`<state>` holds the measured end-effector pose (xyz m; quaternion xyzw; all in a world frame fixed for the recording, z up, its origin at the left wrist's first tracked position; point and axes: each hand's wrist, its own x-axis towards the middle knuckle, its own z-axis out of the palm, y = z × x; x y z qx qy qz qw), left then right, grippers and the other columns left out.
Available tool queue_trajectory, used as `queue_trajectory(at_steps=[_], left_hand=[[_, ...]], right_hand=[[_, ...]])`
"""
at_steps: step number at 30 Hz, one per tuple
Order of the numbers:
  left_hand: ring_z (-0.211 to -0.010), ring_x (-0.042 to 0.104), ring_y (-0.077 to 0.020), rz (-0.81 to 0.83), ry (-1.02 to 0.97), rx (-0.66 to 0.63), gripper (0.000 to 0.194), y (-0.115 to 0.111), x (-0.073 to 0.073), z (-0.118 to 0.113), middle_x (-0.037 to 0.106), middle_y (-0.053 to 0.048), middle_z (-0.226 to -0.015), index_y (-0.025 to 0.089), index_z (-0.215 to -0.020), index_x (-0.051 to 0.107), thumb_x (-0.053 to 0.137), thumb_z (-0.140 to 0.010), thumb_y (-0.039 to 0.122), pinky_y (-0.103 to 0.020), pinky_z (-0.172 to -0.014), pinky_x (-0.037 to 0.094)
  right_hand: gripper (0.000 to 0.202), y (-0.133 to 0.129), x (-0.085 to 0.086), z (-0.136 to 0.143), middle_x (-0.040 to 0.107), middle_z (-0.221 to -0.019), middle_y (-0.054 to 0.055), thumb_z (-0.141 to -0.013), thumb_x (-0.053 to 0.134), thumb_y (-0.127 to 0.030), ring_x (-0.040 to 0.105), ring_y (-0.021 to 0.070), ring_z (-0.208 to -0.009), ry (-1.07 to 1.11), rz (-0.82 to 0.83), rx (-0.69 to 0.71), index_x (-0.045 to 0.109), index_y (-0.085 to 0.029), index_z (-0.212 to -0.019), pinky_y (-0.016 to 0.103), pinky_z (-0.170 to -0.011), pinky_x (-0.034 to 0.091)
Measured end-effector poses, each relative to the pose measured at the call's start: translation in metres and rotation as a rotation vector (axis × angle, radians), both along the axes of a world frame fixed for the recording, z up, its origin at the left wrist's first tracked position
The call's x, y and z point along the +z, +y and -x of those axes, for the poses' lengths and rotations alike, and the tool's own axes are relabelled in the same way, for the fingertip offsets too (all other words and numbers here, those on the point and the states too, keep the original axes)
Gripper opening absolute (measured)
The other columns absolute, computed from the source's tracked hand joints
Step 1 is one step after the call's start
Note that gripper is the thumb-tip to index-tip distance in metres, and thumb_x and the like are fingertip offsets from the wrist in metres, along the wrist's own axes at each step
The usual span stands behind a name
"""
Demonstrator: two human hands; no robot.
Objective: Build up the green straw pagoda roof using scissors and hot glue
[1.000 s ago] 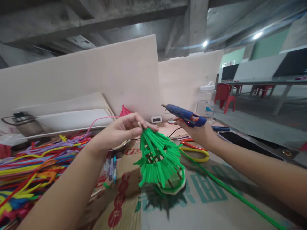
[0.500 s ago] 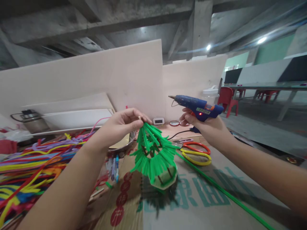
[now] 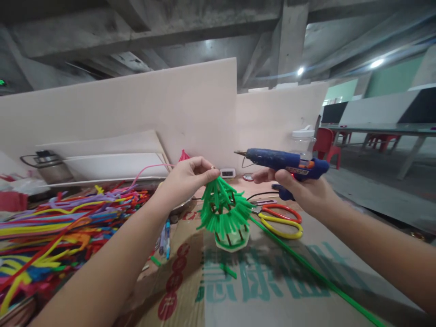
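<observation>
The green pipe-cleaner tree (image 3: 225, 218) is pinched at its tip by the left hand (image 3: 199, 176), centre frame; the blue glue gun (image 3: 277, 159) is gripped by the right hand (image 3: 296, 184), right of centre.

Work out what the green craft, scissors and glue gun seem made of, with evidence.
Green craft: matte fibre, probably pipe cleaners, by its fuzzy strips.
Scissors: smooth handles, perhaps plastic, from their bright, even colour.
Glue gun: likely smooth plastic body, given its moulded shape; shiny nozzle, apparently metal.

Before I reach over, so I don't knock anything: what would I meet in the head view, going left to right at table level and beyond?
Dark-lidded flask → pens → green fringed model → scissors → red chair.
</observation>
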<state>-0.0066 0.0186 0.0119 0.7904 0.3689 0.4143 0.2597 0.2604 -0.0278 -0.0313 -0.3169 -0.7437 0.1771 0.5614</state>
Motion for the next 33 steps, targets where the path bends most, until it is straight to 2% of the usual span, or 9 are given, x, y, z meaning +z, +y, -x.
queue_trajectory(at_steps=[6,9,12,17,21,25,29,33], left_hand=[[-0.064,0.054,-0.0129,-0.038,0.079,0.080,0.042,0.003,0.000,0.003,0.061,-0.001,-0.071,0.015,-0.082,0.063,0.067,-0.080,0.057,-0.024,-0.057,0.038],[-0.066,0.054,-0.0129,-0.028,0.066,0.044,0.041,0.005,0.000,0.003,0.062,-0.001,-0.074,0.015,-0.084,0.064,0.066,-0.080,0.056,-0.024,-0.060,0.040],[-0.068,0.055,-0.0128,-0.035,0.065,0.014,0.038,0.006,0.000,0.003,0.064,-0.002,-0.077,0.015,-0.085,0.065,0.066,-0.081,0.053,-0.024,-0.063,0.041],[-0.069,0.055,-0.0122,-0.052,0.067,0.000,0.037,0.005,-0.002,0.003,0.065,-0.002,-0.080,0.015,-0.088,0.066,0.064,-0.084,0.051,-0.024,-0.064,0.041],[-0.071,0.056,-0.0128,-0.080,0.072,-0.005,0.036,0.004,-0.002,0.002,0.065,-0.002,-0.081,0.015,-0.089,0.066,0.063,-0.085,0.051,-0.025,-0.067,0.043],[-0.072,0.057,-0.0140,-0.112,0.087,0.012,0.036,0.003,-0.001,0.000,0.066,-0.003,-0.080,0.014,-0.088,0.066,0.062,-0.086,0.050,-0.026,-0.066,0.044],[-0.072,0.057,-0.0137,-0.118,0.080,0.009,0.034,0.005,-0.002,0.000,0.065,-0.003,-0.081,0.014,-0.088,0.064,0.061,-0.087,0.048,-0.025,-0.065,0.043],[-0.070,0.057,-0.0126,-0.118,0.078,0.005,0.032,0.005,-0.004,0.000,0.065,-0.002,-0.080,0.014,-0.088,0.064,0.062,-0.088,0.046,-0.024,-0.063,0.042]], right_hand=[[0.050,-0.010,0.004,0.011,0.072,-0.074,0.004,-0.087,0.052,-0.070,0.069,0.0193,-0.072,-0.141,-0.019,-0.035,0.070,-0.024,-0.074,0.031,-0.067,0.057],[0.046,-0.009,-0.002,0.015,0.068,-0.068,0.002,-0.081,0.061,-0.070,0.064,0.0173,-0.063,-0.132,0.018,-0.015,0.067,-0.025,-0.076,0.029,-0.059,0.055],[0.040,-0.008,-0.008,0.017,0.070,-0.072,0.001,-0.079,0.066,-0.065,0.064,0.0176,-0.060,-0.141,0.090,0.010,0.068,-0.025,-0.082,0.028,-0.052,0.052],[0.034,-0.013,-0.006,0.018,0.074,-0.079,0.002,-0.080,0.070,-0.053,0.066,0.0194,-0.065,-0.221,0.073,-0.044,0.071,-0.026,-0.102,0.030,-0.056,0.052],[0.030,-0.014,-0.005,0.019,0.073,-0.080,0.002,-0.075,0.073,-0.052,0.065,0.0195,-0.067,-0.315,0.043,-0.103,0.070,-0.027,-0.092,0.028,-0.055,0.049],[0.031,-0.013,-0.011,0.018,0.069,-0.075,-0.001,-0.074,0.075,-0.053,0.061,0.0175,-0.064,-0.381,0.042,-0.148,0.064,-0.026,-0.085,0.027,-0.056,0.045],[0.034,-0.013,-0.012,0.018,0.068,-0.077,0.000,-0.075,0.073,-0.056,0.061,0.0181,-0.066,-0.408,0.037,-0.171,0.064,-0.026,-0.087,0.028,-0.057,0.044],[0.032,-0.017,-0.007,0.018,0.068,-0.079,0.001,-0.076,0.073,-0.052,0.061,0.0178,-0.067,-0.424,0.075,-0.190,0.064,-0.025,-0.090,0.027,-0.060,0.044]])
